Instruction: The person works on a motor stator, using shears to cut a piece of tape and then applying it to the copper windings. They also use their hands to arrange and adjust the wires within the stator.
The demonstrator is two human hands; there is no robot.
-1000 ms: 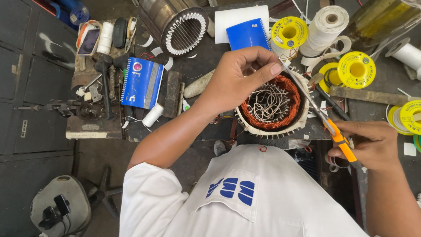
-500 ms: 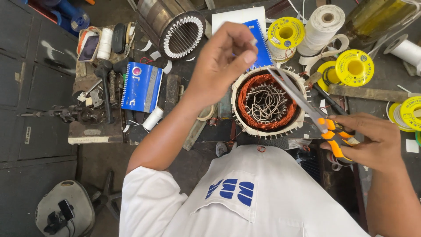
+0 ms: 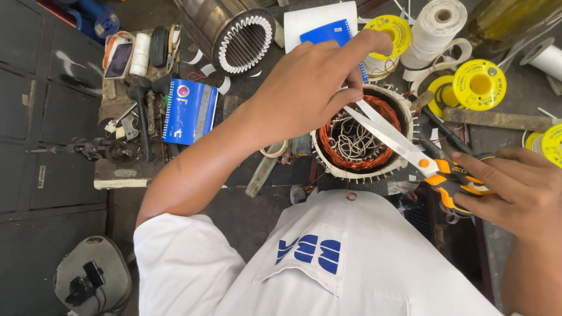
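My left hand (image 3: pixel 310 88) hovers over a motor stator (image 3: pixel 328 167) with copper windings and loose white leads inside. Its thumb and fingers are pinched together on something thin just above the stator's far rim; what it is I cannot make out. My right hand (image 3: pixel 515 187) grips the orange and black handles of a pair of scissors (image 3: pixel 398 140). The blades are slightly apart and point up-left, with their tips right at my left fingertips.
A bare stator core (image 3: pixel 240 35) lies at the back. A blue spiral notebook (image 3: pixel 190 111) and hand tools lie at the left. Yellow spools (image 3: pixel 480 85), a white twine roll (image 3: pixel 436 23) and a blue-and-white pad (image 3: pixel 319 23) crowd the back right.
My left hand has risen from the stator's windings and closed into a pinch. The scissors have swung up so that their tips meet those fingers.
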